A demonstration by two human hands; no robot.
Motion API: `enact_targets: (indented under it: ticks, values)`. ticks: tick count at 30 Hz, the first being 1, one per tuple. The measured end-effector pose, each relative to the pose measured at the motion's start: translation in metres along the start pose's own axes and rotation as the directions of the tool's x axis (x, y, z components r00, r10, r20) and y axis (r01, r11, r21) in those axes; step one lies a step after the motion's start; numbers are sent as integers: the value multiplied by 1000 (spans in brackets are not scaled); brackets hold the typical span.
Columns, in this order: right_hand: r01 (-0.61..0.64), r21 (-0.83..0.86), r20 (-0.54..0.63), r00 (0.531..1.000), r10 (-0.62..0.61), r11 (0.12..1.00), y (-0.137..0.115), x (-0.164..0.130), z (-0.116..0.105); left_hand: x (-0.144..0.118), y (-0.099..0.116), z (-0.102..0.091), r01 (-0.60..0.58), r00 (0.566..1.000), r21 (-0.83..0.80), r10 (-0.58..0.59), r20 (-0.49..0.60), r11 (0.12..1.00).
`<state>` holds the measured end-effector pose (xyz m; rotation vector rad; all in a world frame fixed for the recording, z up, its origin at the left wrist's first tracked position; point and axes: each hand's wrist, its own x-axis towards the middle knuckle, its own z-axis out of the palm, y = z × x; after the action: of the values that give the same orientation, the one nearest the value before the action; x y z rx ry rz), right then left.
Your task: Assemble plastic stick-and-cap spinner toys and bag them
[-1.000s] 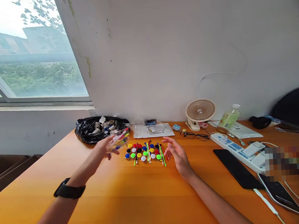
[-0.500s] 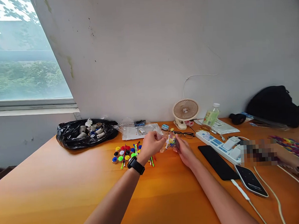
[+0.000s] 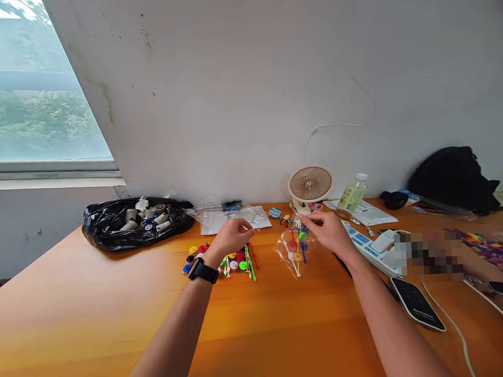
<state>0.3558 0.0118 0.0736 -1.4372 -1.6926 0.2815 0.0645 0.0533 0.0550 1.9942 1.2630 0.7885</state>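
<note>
My right hand (image 3: 330, 233) is closed, thumb and fingers pinching the top of a clear plastic bag (image 3: 285, 253). The bag hangs over the table with coloured arrow-shaped plastic pieces and small discs in it, in yellow, blue, green and white. My left hand (image 3: 234, 235), with a black watch (image 3: 203, 271) at the wrist, is raised above a loose pile; its fingers are drawn together, and whether anything small is between them is hidden. In the pile lie round plastic discs (image 3: 242, 266) of several colours and thin arrow-shaped pointers (image 3: 250, 263), partly behind my left hand.
A black plastic bag (image 3: 110, 227) with cardboard tubes lies left. Clear packaging (image 3: 211, 221), a clip fan (image 3: 310, 184) and a bottle (image 3: 353, 193) stand along the wall. A power strip (image 3: 366, 244), a phone-like device (image 3: 418, 303) and cables are right, near another person's blurred arm.
My left hand has let go of the clear bag and moved left, over the pile. My right hand has shifted right, and the bag now hangs from it alone.
</note>
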Motion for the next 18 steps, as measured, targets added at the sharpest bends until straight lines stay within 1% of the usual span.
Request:
enact_targets:
  ticks: [2, 4, 8, 10, 14, 16, 18]
  values:
    - [91, -142, 99, 992, -77, 986, -20, 3, -4, -1, 0, -5, -15, 1000, 4, 15, 24, 1000]
    - [128, -230, 152, 984, -94, 965, -36, 5, -8, -2, 1, -7, -44, 997, 21, 43, 60, 999]
    - [108, -379, 140, 988, -58, 919, -56, 7, -19, -4, 3, -10, -83, 990, 49, 77, 115, 995]
    - [108, -400, 184, 982, -35, 910, -59, 9, -26, -4, 4, -10, -84, 988, 58, 76, 134, 995]
    - [115, -336, 331, 944, 3, 935, -57, 15, -34, -3, 3, -9, -109, 978, 45, 99, 183, 993]
    - [90, -314, 354, 935, 29, 945, -54, 16, -37, -2, 2, -7, -122, 975, 36, 113, 193, 992]
    - [65, -323, 346, 937, 54, 944, -51, 17, -40, -3, 2, -6, -132, 972, 35, 123, 199, 991]
